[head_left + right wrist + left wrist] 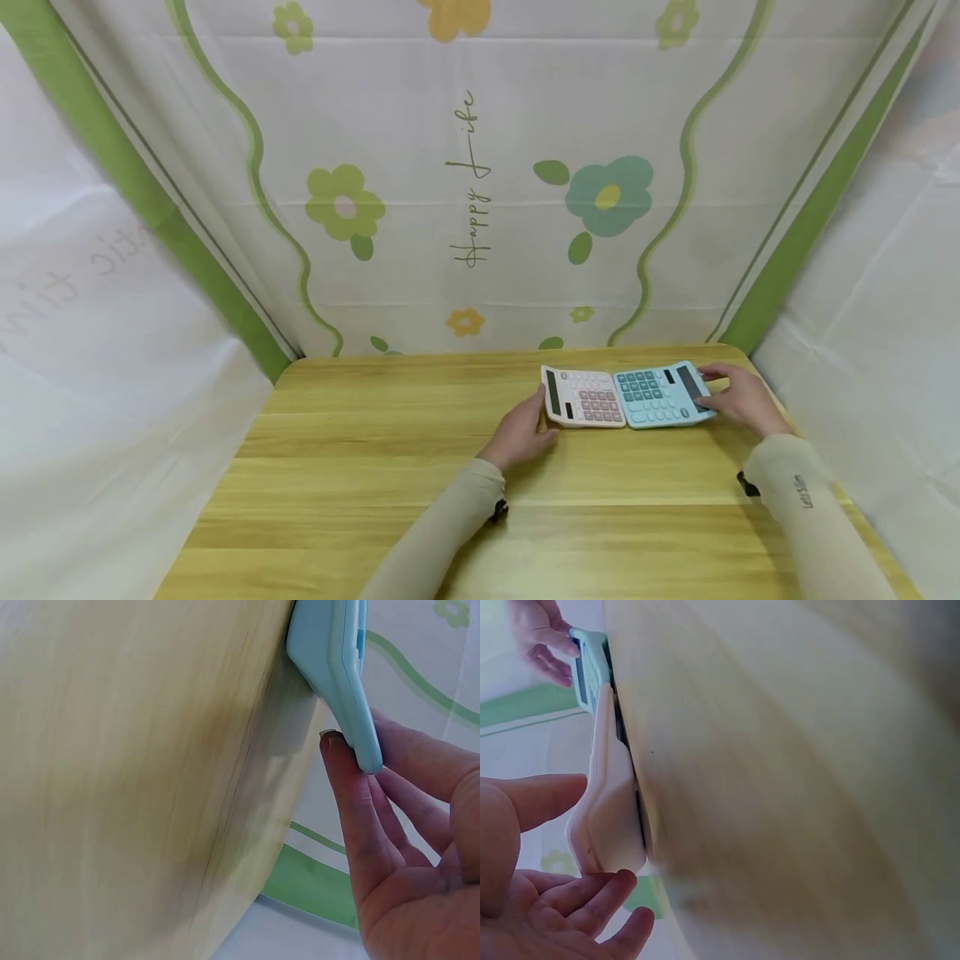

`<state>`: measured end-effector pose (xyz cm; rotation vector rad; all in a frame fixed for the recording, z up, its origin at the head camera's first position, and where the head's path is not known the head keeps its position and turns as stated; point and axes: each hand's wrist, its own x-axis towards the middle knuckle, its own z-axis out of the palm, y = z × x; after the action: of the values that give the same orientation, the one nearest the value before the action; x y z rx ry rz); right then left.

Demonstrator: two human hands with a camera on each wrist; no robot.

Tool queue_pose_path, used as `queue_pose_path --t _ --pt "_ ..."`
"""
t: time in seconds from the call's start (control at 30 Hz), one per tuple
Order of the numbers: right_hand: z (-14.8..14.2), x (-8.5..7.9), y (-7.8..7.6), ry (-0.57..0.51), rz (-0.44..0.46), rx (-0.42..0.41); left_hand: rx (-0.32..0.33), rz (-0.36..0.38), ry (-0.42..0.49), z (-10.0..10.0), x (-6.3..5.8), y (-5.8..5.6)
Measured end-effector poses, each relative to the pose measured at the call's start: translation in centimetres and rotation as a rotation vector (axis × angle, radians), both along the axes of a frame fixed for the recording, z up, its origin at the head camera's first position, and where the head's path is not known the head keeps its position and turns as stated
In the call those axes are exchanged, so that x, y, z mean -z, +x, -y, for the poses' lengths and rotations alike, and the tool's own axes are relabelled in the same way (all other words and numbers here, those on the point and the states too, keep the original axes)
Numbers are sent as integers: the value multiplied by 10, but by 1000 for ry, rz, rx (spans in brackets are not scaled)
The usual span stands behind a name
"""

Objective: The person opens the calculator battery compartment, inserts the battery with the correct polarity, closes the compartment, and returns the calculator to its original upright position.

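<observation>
A pale pink calculator point(588, 398) and a light blue calculator point(660, 395) lie end to end on the wooden table, their screens facing outward. The left hand point(520, 431) is at the pink one's screen end; in the left wrist view its fingers point(604, 896) are loosely extended, fingertips right at the casing, and the thumb point(551, 799) points toward the edge. The right hand point(738, 397) pinches the screen end of the blue calculator. In the right wrist view, thumb and finger point(349, 780) lie on opposite sides of that blue edge point(364, 746).
The table point(375, 483) has a light wood grain. Behind it hangs a white curtain point(405, 108) with printed flowers and green bands. White cloth point(877, 350) also hangs along the right side and the left. Each sleeved wrist carries a small black strap piece point(747, 483).
</observation>
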<state>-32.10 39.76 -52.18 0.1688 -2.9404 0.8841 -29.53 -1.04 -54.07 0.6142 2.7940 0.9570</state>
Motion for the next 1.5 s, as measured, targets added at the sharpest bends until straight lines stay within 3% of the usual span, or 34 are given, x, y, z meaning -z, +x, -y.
queue_pose_path --t 0.23,0.77,1.0,1.5 --pt "0 1 -1 2 39 27 -7 9 -7 0 -2 0" --pt "0 3 0 5 35 62 -18 36 -17 -3 -6 -1" --pt "-4 1 2 4 53 73 6 29 -24 -6 -4 -6" --pt "-20 -2 11 10 41 64 43 25 -66 -25 -5 -6"
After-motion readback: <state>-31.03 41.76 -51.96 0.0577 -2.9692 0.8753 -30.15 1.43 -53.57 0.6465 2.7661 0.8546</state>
